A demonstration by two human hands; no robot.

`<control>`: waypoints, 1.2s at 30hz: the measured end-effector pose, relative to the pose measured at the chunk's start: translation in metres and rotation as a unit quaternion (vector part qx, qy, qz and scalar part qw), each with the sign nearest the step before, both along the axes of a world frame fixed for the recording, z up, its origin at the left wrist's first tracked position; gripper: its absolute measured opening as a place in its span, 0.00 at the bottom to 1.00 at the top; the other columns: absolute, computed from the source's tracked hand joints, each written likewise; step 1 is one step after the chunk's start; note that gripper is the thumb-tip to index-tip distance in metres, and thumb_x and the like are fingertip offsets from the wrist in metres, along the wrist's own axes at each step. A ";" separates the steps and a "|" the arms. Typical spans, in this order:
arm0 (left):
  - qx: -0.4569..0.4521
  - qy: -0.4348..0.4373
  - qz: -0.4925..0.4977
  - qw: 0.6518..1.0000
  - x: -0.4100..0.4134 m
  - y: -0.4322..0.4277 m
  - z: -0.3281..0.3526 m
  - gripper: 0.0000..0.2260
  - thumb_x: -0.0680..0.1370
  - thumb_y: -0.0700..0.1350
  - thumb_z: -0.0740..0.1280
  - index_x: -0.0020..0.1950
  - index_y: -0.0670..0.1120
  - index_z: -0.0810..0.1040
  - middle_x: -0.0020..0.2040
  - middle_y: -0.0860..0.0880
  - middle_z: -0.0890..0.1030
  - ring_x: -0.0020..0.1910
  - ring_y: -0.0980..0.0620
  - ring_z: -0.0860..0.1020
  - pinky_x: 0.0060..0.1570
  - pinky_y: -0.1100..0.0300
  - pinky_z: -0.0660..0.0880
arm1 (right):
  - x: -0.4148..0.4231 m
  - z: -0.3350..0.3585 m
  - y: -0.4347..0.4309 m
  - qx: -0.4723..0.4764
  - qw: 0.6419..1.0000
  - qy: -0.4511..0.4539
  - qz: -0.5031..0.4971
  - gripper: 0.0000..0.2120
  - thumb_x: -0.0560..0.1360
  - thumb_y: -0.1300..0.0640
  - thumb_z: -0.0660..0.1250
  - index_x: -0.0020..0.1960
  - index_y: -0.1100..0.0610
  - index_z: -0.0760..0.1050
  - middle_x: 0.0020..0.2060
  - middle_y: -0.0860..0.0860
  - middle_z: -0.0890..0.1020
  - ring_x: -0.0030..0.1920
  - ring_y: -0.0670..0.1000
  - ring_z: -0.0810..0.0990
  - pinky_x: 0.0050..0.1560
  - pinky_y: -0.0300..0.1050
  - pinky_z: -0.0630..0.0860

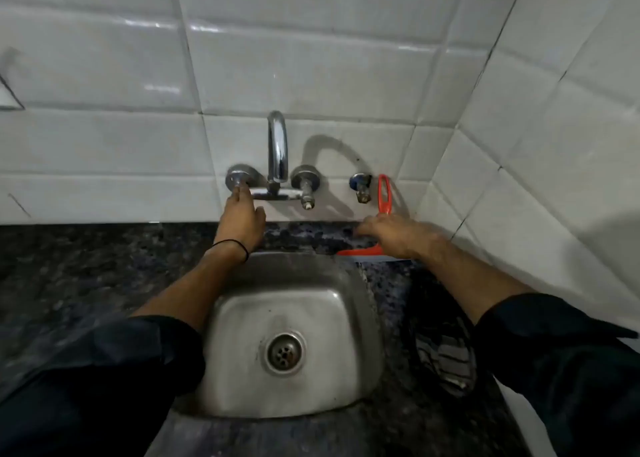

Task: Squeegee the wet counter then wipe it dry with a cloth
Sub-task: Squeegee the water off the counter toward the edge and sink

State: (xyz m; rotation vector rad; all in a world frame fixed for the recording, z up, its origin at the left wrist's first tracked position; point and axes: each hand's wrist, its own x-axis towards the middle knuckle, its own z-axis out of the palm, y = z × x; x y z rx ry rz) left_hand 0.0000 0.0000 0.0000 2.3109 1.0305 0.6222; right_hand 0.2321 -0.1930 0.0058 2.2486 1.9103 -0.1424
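Observation:
A red squeegee [383, 195] stands on the dark speckled counter [86, 266] behind the sink, its handle leaning against the tiled wall and its blade [360, 253] lying flat. My right hand [398, 235] rests over the squeegee where the handle meets the blade; the grip itself is hidden. My left hand [240, 217] reaches to the left tap knob [237, 178] with its fingertips on it. A dark striped cloth [446, 356] lies bunched on the counter to the right of the sink, partly under my right sleeve.
A steel sink [287, 318] with a round drain sits in the middle. A chrome spout [278, 145], a second tap knob [306, 186] and a small side tap [361, 188] stick out of the white tiled wall. The wall turns a corner at the right.

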 end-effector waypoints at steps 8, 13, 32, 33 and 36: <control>0.098 0.052 0.099 0.989 0.019 0.007 -0.010 0.23 0.77 0.31 0.59 0.73 0.40 0.64 0.58 0.36 0.80 0.54 0.34 0.78 0.52 0.41 0.75 | 0.062 -0.055 0.024 -0.104 0.968 -0.228 0.032 0.20 0.80 0.58 0.57 0.70 0.53 0.72 0.73 0.54 0.69 0.77 0.57 0.58 0.77 0.53 0.44; 0.132 0.053 0.103 0.984 0.019 0.009 -0.014 0.20 0.77 0.30 0.58 0.69 0.39 0.68 0.58 0.38 0.81 0.54 0.34 0.79 0.51 0.40 0.75 | 0.070 -0.052 0.036 -0.133 0.941 -0.305 0.062 0.14 0.77 0.60 0.61 0.58 0.55 0.82 0.57 0.55 0.82 0.66 0.55 0.73 0.79 0.52 0.44; -0.109 -0.052 0.286 0.951 -0.237 0.055 -0.070 0.13 0.80 0.36 0.60 0.59 0.41 0.81 0.53 0.40 0.83 0.43 0.44 0.78 0.47 0.51 0.76 | -0.165 -0.023 0.092 -0.075 0.966 0.004 0.249 0.24 0.82 0.40 0.52 0.76 0.42 0.61 0.58 0.51 0.77 0.58 0.54 0.77 0.50 0.51 0.74; -0.112 -0.043 0.306 0.944 -0.263 0.064 -0.073 0.13 0.80 0.37 0.59 0.59 0.41 0.81 0.53 0.41 0.83 0.42 0.45 0.77 0.45 0.51 0.76 | -0.185 -0.028 0.111 -0.069 0.962 0.016 0.265 0.24 0.82 0.39 0.51 0.76 0.41 0.61 0.57 0.51 0.77 0.57 0.54 0.78 0.50 0.51 0.75; -0.116 -0.026 0.358 0.926 -0.335 0.097 -0.083 0.12 0.81 0.39 0.59 0.58 0.44 0.81 0.46 0.42 0.83 0.38 0.43 0.78 0.41 0.49 0.78 | -0.248 -0.036 0.173 -0.041 0.953 0.022 0.299 0.24 0.81 0.37 0.48 0.76 0.40 0.60 0.56 0.50 0.77 0.55 0.54 0.78 0.47 0.52 0.75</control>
